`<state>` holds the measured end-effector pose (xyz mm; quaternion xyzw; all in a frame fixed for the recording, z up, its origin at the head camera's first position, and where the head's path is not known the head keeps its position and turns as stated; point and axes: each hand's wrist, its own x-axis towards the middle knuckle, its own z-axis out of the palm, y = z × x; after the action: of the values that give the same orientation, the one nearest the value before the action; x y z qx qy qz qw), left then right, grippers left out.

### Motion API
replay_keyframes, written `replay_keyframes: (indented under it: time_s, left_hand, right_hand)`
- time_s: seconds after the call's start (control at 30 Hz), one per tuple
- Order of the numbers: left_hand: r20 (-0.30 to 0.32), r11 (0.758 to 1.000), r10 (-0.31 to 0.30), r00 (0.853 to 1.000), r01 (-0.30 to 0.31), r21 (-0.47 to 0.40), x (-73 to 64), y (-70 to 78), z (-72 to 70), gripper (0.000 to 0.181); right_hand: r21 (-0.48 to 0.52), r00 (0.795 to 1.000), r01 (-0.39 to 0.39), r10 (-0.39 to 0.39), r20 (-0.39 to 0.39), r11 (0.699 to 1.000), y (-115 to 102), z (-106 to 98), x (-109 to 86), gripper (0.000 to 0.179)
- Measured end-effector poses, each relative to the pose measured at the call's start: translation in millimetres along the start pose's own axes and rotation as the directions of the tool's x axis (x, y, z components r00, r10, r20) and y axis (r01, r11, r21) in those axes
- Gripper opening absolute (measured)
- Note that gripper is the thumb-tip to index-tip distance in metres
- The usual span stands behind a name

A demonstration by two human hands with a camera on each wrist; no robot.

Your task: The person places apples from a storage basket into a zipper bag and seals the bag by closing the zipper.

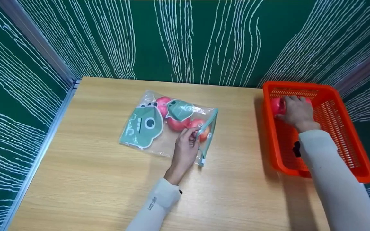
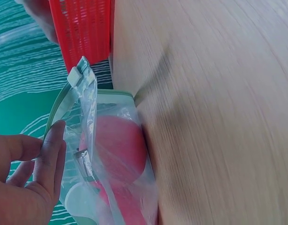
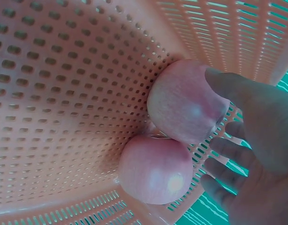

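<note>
Presently, left hand (image 1: 186, 147) pinches clear bag (image 1: 140, 128) at the zip edge; right hand (image 1: 297, 112), fingers loosely spread, thumb at upper apple (image 3: 181, 103) in red basket (image 1: 270, 141). Best wrap fingers fully before lifting, avoid nudging lower apple (image 3: 155, 171), hold bag mouth wide.

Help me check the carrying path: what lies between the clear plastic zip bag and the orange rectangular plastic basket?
The head view shows only bare light-brown wooden tabletop between the bag and the basket, partly in shadow.
</note>
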<state>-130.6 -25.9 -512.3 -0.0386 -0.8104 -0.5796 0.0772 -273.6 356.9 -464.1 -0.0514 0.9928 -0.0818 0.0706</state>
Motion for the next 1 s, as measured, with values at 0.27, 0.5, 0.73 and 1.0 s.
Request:
replay_keyframes:
  time_s: [0.27, 0.5, 0.73, 1.0]
  left_hand:
    - [0.001, 1.000, 0.022, 1.000, -0.022, 0.004, 0.4, -2.8, -0.3, 0.034]
    - [0.014, 1.000, 0.011, 1.000, -0.011, 0.005, 0.3, -1.9, -0.5, 0.035]
    - [0.016, 1.000, 0.007, 1.000, -0.008, 0.012, 0.4, -3.0, -0.7, 0.036]
    - [0.026, 1.000, -0.007, 1.000, 0.006, 0.016, 0.1, -2.4, -1.3, 0.037]
  right_hand:
    - [-0.041, 1.000, 0.029, -0.029, 0.001, 0.999, 3, 6, 5.9, 0.092]
    - [-0.007, 0.999, 0.048, -0.048, 0.016, 0.999, 7, 8, 7.9, 0.097]
    - [0.002, 0.997, 0.072, -0.072, 0.021, 0.997, 6, 7, 7.3, 0.097]
    - [-0.018, 0.995, 0.060, -0.058, 0.075, 0.998, 11, 7, 4.6, 0.099]
